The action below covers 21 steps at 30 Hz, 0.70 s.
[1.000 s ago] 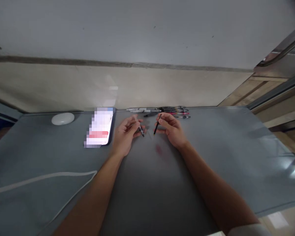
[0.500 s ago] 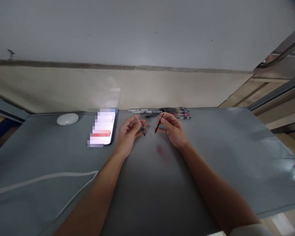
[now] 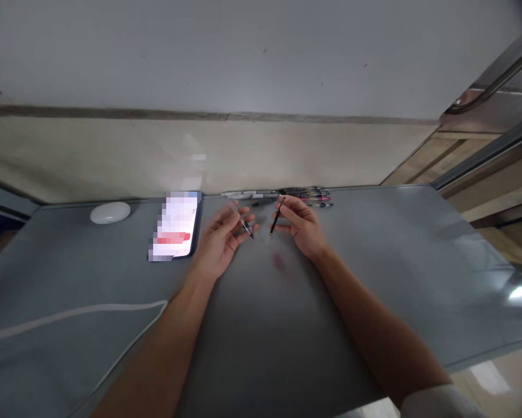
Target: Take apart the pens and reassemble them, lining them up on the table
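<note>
My left hand (image 3: 216,242) is pinching a clear pen barrel (image 3: 246,228) with a dark lower end, tilted down to the right. Between the thumb and fingers of my right hand (image 3: 305,230) is a thin black pen refill (image 3: 276,218) with a yellowish lower tip. It slants down to the left, and the two pieces stay apart. Just behind my hands lie several pens: pale ones (image 3: 245,194) to the left and a bunch of dark ones (image 3: 310,191) to the right, partly covered by my right hand.
A phone (image 3: 176,223) with a lit screen lies left of my hands on the grey table (image 3: 269,342). Farther left sits a white oval case (image 3: 110,213). A white cable (image 3: 78,313) crosses the front left. The wall (image 3: 243,151) rises behind the table's back edge.
The clear barrel in my left hand has tilted over more to the left at its top. The refill stays in my right hand. The whole view has shifted slightly.
</note>
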{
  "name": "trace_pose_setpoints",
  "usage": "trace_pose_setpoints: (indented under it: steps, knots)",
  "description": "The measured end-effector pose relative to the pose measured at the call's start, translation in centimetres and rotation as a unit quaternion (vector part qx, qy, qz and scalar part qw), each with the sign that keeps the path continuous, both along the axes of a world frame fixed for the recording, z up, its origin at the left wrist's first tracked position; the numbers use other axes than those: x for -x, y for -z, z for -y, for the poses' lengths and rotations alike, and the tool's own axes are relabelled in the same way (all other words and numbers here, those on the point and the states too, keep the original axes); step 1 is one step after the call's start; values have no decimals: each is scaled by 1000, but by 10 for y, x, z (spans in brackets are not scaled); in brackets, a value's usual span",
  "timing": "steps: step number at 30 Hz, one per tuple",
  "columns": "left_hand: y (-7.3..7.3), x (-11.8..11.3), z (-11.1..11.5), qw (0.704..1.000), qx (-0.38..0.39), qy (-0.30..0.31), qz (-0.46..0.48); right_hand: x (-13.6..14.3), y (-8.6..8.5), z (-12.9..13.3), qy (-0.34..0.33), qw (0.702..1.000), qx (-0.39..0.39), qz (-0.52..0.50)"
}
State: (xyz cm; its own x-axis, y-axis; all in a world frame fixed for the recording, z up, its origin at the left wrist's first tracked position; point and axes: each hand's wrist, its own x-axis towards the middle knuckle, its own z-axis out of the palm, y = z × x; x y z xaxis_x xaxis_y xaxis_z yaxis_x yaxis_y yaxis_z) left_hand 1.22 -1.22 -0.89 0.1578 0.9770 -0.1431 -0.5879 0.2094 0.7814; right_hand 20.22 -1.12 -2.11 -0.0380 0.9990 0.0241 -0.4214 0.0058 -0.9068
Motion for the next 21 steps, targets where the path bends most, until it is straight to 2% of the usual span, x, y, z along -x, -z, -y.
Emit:
trace_pose_setpoints:
  steps: [11,17,21]
  knots:
    - [0,-2,1,1000,-11,-11,-14,1,-3,1,1,1000,9,-7]
    - [2,-6,2,994,-60,-56,-72,3,-6,4,-9,999,-17,-28]
    - [3,-8,4,982,-107,-69,-142,6,-8,6,-5,999,-23,-35]
